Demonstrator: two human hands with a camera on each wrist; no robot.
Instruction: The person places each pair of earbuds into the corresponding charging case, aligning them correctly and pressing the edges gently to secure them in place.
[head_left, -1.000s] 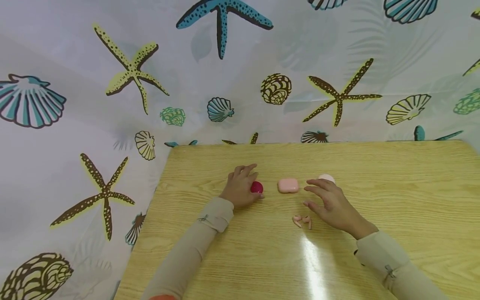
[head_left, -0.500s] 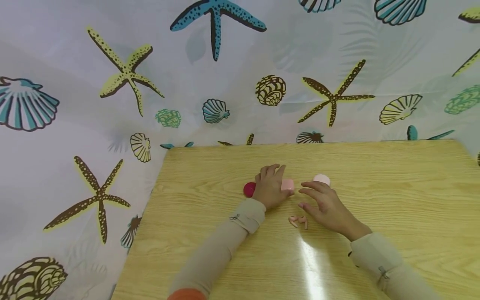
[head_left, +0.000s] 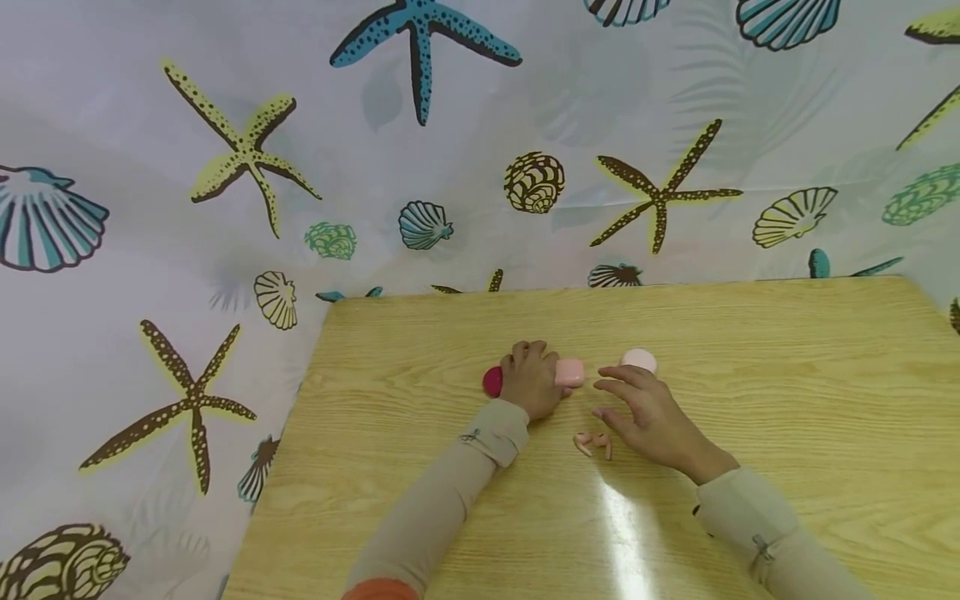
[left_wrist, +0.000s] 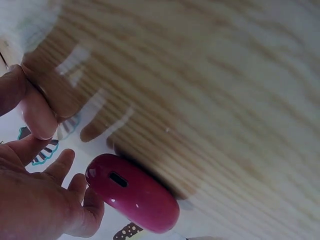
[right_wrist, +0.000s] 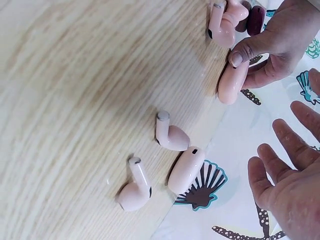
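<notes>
My left hand (head_left: pixel 531 383) pinches a pink earbud case (head_left: pixel 570 372) by its left end, thumb on the near side and a finger on the far side; the case rests on the table. Just left of that hand is a crimson earbud case (left_wrist: pixel 135 192), close to its outer fingers. My right hand (head_left: pixel 648 417) hovers with spread fingers and holds nothing. Beyond it lies a pale pink case (right_wrist: pixel 186 171), partly hidden in the head view. Two pale pink earbuds (right_wrist: pixel 170 134) lie near that case in the right wrist view.
Two salmon-pink earbuds (head_left: pixel 592 443) lie on the wooden table (head_left: pixel 787 358) between the hands, nearer the person. A hanging cloth (head_left: pixel 480 167) printed with shells and starfish borders the table's far and left edges.
My left hand has moved right, off the crimson case and onto the pink case, and its fingers have closed on it. The right hand has stayed nearly still.
</notes>
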